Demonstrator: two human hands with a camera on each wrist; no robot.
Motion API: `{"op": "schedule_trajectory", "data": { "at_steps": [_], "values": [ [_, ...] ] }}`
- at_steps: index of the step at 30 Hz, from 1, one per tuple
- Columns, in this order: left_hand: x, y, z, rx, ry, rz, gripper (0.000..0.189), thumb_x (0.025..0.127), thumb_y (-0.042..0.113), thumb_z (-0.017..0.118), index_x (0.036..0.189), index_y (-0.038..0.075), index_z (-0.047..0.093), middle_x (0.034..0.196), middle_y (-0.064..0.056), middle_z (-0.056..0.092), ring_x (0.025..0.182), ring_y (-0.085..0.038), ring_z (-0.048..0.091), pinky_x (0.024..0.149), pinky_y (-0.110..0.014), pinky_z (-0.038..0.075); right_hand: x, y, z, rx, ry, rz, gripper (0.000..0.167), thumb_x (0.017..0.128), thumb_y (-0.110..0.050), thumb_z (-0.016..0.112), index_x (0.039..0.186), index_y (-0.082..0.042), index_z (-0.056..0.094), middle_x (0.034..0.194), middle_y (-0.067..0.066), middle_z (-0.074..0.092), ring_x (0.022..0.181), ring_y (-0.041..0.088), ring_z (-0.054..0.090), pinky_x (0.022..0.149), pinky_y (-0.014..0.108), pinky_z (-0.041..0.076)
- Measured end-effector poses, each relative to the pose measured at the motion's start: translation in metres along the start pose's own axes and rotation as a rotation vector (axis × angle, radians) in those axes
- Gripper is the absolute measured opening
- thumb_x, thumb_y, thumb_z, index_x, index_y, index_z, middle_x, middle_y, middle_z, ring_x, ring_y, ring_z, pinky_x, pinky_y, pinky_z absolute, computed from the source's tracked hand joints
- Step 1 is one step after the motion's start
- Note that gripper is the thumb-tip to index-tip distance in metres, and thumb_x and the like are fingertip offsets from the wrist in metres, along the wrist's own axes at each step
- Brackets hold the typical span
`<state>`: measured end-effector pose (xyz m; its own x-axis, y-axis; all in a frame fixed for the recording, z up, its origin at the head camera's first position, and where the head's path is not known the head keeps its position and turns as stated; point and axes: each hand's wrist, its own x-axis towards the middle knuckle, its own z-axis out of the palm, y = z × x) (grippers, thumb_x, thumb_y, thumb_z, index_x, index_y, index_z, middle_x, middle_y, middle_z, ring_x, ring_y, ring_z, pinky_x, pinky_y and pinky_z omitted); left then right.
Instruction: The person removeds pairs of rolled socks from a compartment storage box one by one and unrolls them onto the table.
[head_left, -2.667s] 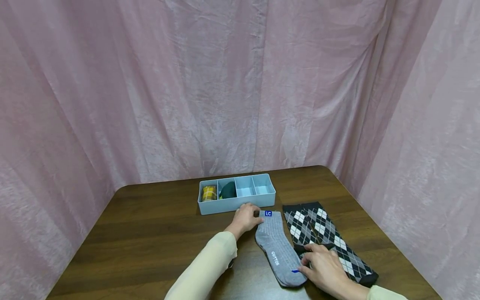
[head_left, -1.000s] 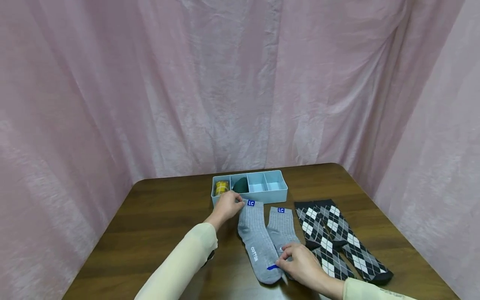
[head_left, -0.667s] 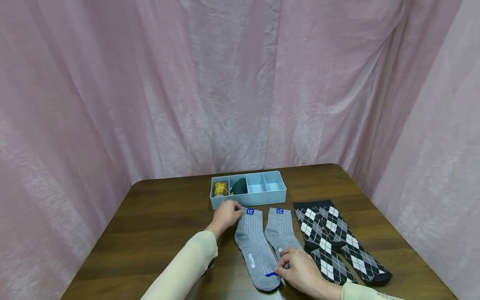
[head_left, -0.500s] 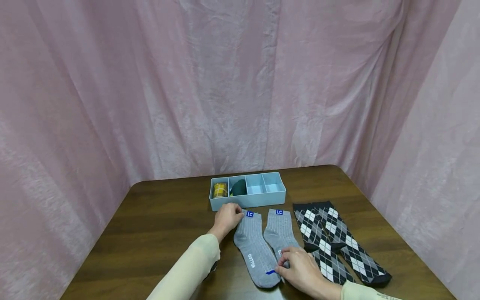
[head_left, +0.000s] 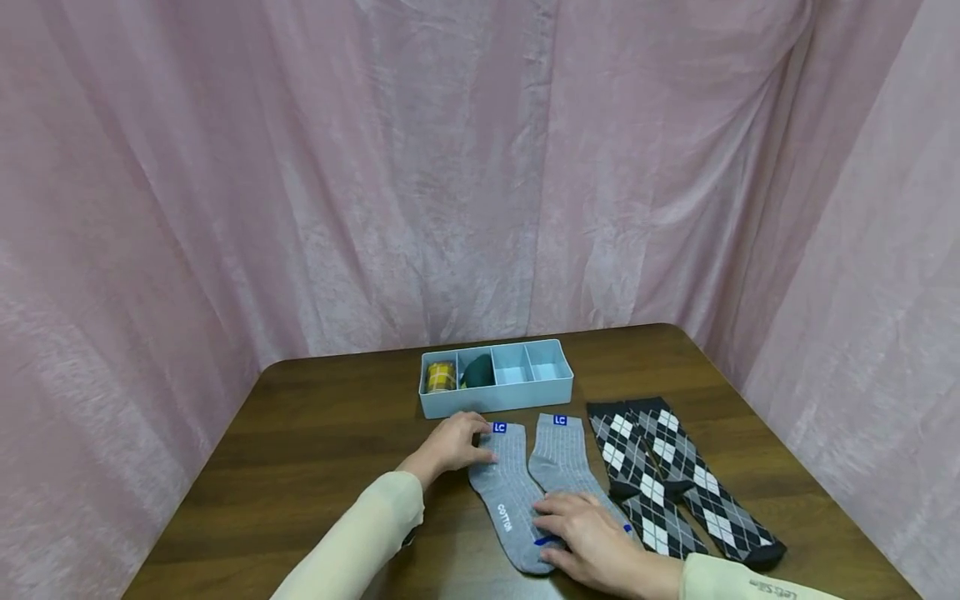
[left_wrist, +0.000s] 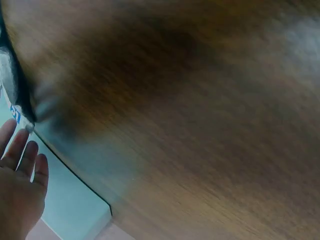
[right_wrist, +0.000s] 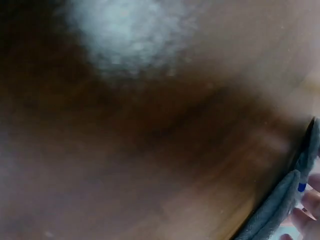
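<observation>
Two grey ankle socks lie side by side on the table, each with a blue LC label at the cuff. My left hand is at the cuff of the left grey sock, thumb and fingers spread over its edge. In the left wrist view its fingers are straight. Across the toe of that sock rests my right hand, fingers extended, also covering part of the right grey sock. A sock toe shows beside the right fingertips in the right wrist view.
A pale blue divided box stands behind the socks. It holds a yellow checked roll and a dark green bundle; two compartments are bare. Black-and-white argyle socks lie to the right on the wooden table.
The upper grey sock has been moved left off the other, so both lie side by side. Both hands have since loosened their pinch and spread their fingers on the left sock.
</observation>
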<state>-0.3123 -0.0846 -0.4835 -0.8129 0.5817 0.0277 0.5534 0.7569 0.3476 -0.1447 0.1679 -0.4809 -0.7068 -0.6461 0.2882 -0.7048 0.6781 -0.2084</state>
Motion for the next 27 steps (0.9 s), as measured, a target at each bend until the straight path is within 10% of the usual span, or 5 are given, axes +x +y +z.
{"op": "schedule_trajectory", "data": {
  "at_steps": [7, 27],
  "values": [
    [-0.0019, 0.0027, 0.0016, 0.074, -0.088, -0.01, 0.067, 0.083, 0.049, 0.077, 0.134, 0.008, 0.063, 0.143, -0.006, 0.053, 0.134, -0.027, 0.044, 0.111, -0.046, 0.032, 0.0038, 0.003, -0.0004, -0.009, -0.132, 0.051, 0.045, 0.092, -0.043, 0.069, 0.123, -0.01, 0.07, 0.132, 0.007, 0.062, 0.122, 0.026, 0.055, 0.097, 0.049, 0.044],
    [0.0013, 0.0095, 0.0014, 0.072, -0.103, -0.028, 0.064, 0.086, 0.045, 0.075, 0.136, 0.008, 0.061, 0.146, -0.005, 0.051, 0.136, -0.026, 0.042, 0.112, -0.045, 0.03, 0.0043, 0.0023, -0.0009, -0.021, -0.163, 0.099, 0.049, 0.092, -0.046, 0.067, 0.125, -0.011, 0.069, 0.132, 0.006, 0.062, 0.125, 0.029, 0.054, 0.097, 0.054, 0.043]
  ]
}}
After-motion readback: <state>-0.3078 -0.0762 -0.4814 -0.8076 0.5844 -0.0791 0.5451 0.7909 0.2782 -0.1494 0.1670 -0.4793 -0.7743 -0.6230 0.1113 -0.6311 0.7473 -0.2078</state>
